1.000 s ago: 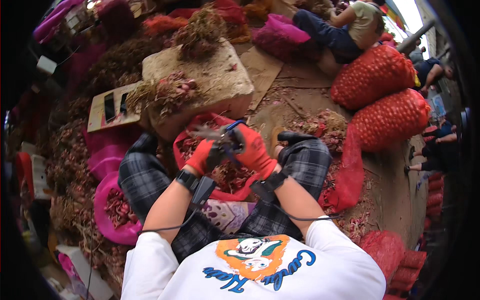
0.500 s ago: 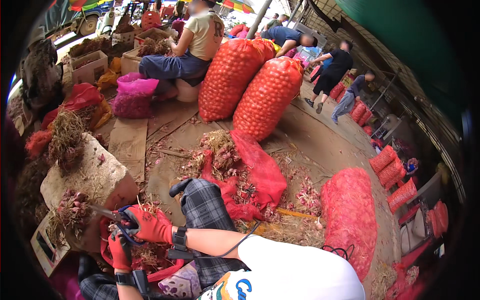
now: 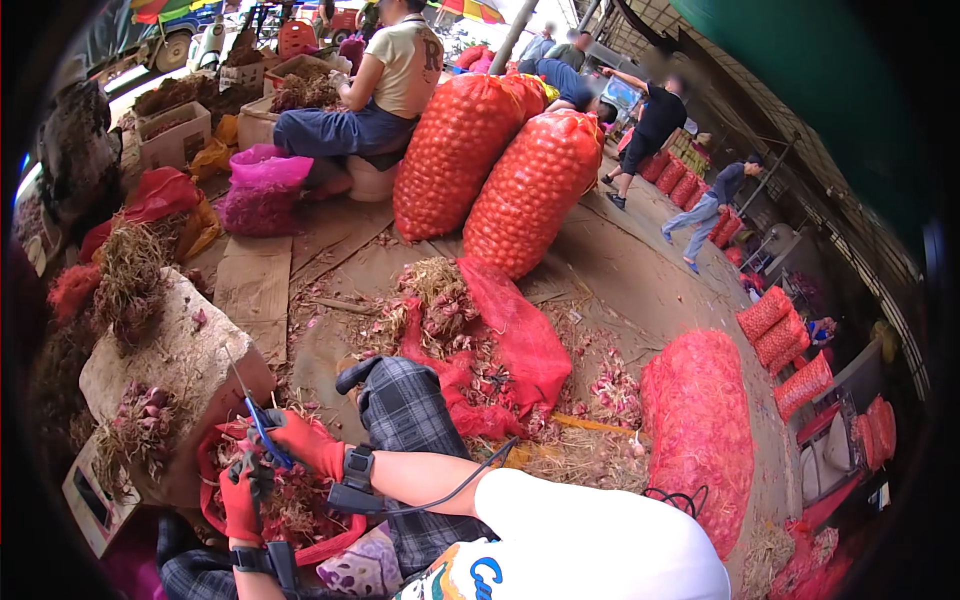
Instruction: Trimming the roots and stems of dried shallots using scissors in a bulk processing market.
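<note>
My right hand (image 3: pixel 305 446), in a red glove with dark fingertips, is closed on blue-handled scissors (image 3: pixel 262 432). Their thin blades point up and slightly left over the edge of a pale block (image 3: pixel 205 345). Lower down, my left hand (image 3: pixel 242 495), gloved alike, has its fingers curled together; whatever they may hold is hidden. Both hands are above an open red mesh bag (image 3: pixel 335 540) between my knees, with small red bulbs and dry trimmings (image 3: pixel 300 505) in it. A bunch of red shallots with dry stalks (image 3: pixel 140 425) lies against the block, left of my hands.
Loose bulbs lie on a red net (image 3: pixel 530 350) ahead. Two full red mesh sacks (image 3: pixel 535 195) stand beyond, and another sack (image 3: pixel 698 430) lies at my right. A seated person (image 3: pixel 385 90) works beside boxes; other people are farther back. A dark cable crosses my right forearm.
The scissors have swung from pointing left at the shallot bunch to pointing upward. My right hand has shifted slightly right, apart from the left. People in the background have moved.
</note>
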The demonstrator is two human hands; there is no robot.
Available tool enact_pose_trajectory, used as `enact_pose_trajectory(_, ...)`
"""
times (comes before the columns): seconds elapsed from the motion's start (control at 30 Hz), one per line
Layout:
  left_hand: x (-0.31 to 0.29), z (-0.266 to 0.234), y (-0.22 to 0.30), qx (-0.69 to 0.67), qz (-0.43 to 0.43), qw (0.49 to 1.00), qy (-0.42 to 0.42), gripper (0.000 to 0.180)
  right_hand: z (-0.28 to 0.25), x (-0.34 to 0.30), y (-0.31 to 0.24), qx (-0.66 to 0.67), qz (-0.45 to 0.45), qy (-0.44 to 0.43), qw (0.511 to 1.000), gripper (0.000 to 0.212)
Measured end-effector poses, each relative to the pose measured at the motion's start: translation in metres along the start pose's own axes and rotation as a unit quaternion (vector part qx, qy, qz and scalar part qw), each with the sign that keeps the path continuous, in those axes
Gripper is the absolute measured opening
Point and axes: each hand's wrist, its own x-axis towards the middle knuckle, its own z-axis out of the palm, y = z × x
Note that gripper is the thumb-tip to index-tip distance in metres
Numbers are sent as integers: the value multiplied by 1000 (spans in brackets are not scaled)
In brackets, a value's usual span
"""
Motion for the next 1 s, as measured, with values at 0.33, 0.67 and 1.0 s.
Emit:
enact_pose_trajectory(0.33,0,5,5,12,-33,999,16,32,15,-15,-16,-227,-57,-46,971,42)
enact_pose_trajectory(0.67,5,3,-31,129,234,950,164,17,7,-5,8,193,82,-27,977,21)
enact_pose_trajectory(1.0,-7,11,-2,552,122,825,4,34,-41,12,-13,160,154,-9,975,10)
